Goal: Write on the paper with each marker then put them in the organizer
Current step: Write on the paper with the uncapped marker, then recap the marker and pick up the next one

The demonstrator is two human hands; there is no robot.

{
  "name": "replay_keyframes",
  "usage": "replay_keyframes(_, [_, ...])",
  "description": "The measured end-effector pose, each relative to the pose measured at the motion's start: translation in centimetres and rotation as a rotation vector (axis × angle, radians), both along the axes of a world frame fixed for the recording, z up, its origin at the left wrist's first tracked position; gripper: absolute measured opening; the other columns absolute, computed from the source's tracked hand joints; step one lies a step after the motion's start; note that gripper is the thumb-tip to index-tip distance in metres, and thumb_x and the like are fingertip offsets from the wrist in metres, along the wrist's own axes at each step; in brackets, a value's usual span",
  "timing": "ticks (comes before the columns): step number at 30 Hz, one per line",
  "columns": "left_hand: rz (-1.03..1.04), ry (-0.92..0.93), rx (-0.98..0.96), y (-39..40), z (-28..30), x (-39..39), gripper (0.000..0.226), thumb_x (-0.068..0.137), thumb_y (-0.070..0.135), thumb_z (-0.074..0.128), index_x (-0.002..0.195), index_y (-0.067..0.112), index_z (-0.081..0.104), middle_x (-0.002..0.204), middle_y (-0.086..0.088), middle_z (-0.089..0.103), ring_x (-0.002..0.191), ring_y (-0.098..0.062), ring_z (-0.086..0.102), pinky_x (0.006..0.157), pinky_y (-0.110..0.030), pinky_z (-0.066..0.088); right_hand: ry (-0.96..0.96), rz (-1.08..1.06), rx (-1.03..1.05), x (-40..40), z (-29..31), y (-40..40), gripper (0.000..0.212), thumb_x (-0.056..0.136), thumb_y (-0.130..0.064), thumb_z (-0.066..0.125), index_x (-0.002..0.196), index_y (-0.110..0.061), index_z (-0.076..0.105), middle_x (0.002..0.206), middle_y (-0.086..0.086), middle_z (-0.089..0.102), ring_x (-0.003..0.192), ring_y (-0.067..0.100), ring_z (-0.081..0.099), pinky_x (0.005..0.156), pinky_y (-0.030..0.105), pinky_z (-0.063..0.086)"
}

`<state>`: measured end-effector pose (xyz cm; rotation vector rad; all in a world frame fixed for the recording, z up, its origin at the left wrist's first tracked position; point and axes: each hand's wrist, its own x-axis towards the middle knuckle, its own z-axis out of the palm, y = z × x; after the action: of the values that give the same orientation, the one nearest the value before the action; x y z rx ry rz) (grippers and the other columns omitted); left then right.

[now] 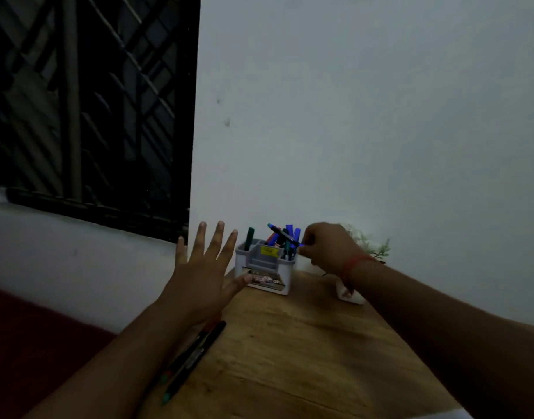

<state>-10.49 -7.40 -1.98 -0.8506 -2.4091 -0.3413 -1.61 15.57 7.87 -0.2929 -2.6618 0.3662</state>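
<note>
Above the white plastic organizer [261,267], my right hand [327,247] pinches a blue-capped black marker [285,236], long axis tilted leftward over it; my left hand [203,273] hovers spread, nearer its left wall.

Two hands: the left [200,276] spread with fingers straight, the right [326,247] pinching one marker [285,236]. One organizer [264,264] stands on one table [305,343]; several markers stick up out of it, blue, green and reddish, but they overlap and blur too much to count exactly. Two markers [196,355] lie side by side on the table near its left edge. One small plant [373,247] in a white pot stands behind the right wrist. One window [90,110] in the wall.
</note>
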Motion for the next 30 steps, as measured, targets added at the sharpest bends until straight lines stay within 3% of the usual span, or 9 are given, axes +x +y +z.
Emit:
replay_keyframes(3, [-0.001,-0.025,-0.007,-0.3,0.1,-0.2,0.086,0.076,0.085,-0.009,0.146,0.039,-0.031,0.154,0.007,-0.039,0.140,-0.020,-0.040,0.114,-0.056,-0.015,-0.008,-0.017,0.139,-3.3,0.8,-1.1,0.019,0.091,-0.022,0.071,0.096,-0.003,0.070,0.102,0.016,0.072,0.096,0.030,0.067,0.078,0.033,0.051])
replay_keyframes(10, [0.023,-0.132,-0.067,-1.3,-0.4,-1.8,0.092,0.069,0.088,-0.013,0.145,0.040,-0.031,0.155,0.005,-0.036,0.141,-0.025,-0.038,0.114,-0.063,-0.011,-0.081,-0.010,0.289,-8.0,1.9,-3.5,0.021,0.093,-0.018,0.069,0.103,0.000,0.075,0.103,0.018,0.075,0.099,0.031,0.070,0.089,0.042,0.059])
replay_keyframes(16, [-0.014,-0.247,-0.161,-2.0,-0.7,-2.5,0.095,0.056,0.093,-0.010,0.133,0.046,-0.041,0.152,0.007,-0.040,0.136,-0.024,-0.041,0.112,-0.063,-0.011,-0.057,0.027,0.258,-9.7,1.9,-4.8,0.022,0.092,0.002,0.061,0.110,-0.004,0.074,0.116,0.014,0.071,0.108,0.029,0.066,0.094,0.038,0.056])
replay_keyframes(19, [-0.025,-0.267,-0.170,-2.2,-0.6,-2.9,0.107,0.049,0.096,-0.010,0.140,0.045,-0.036,0.151,0.007,-0.040,0.134,-0.024,-0.041,0.112,-0.064,-0.011,-0.021,0.052,0.200,-10.0,1.7,-5.2,0.029,0.091,0.003,0.061,0.118,-0.007,0.068,0.124,0.011,0.065,0.112,0.027,0.062,0.094,0.034,0.055])
replay_keyframes(22, [-0.024,-0.280,-0.194,-2.4,-0.4,-2.6,0.099,0.071,0.092,0.015,0.144,0.043,-0.031,0.153,0.006,-0.038,0.135,-0.025,-0.040,0.112,-0.064,-0.011,0.047,0.052,0.121,-10.2,1.2,-5.0,0.034,0.092,0.000,0.063,0.123,-0.013,0.062,0.122,0.011,0.064,0.100,0.022,0.062,0.086,0.029,0.054])
replay_keyframes(24, [-0.043,-0.293,-0.199,-2.6,-0.1,-2.2,0.097,0.082,0.083,0.032,0.145,0.042,-0.029,0.155,0.006,-0.037,0.138,-0.026,-0.039,0.112,-0.063,-0.011,0.093,0.045,0.097,-9.9,0.9,-4.9,0.040,0.092,0.002,0.060,0.129,-0.012,0.059,0.123,0.012,0.063,0.103,0.023,0.061,0.086,0.028,0.050])
replay_keyframes(28, [-0.106,-0.333,-0.228,-3.1,0.0,-2.0,0.097,0.084,0.077,0.043,0.147,0.045,-0.023,0.157,0.007,-0.032,0.141,-0.027,-0.036,0.114,-0.063,-0.010,0.264,0.035,0.084,-7.8,-0.1,-4.9,0.041,0.095,-0.003,0.058,0.134,-0.014,0.054,0.127,0.010,0.058,0.108,0.025,0.061,0.092,0.036,0.052])
replay_keyframes(30, [-0.168,-0.393,-0.242,-3.5,0.1,-1.9,0.090,0.086,0.071,0.049,0.151,0.047,-0.008,0.161,0.009,-0.020,0.145,-0.024,-0.028,0.116,-0.062,-0.009,0.354,0.045,0.093,-6.3,-1.0,-5.0,0.038,0.096,-0.008,0.057,0.133,-0.016,0.054,0.128,0.007,0.057,0.104,0.024,0.062,0.088,0.037,0.053])
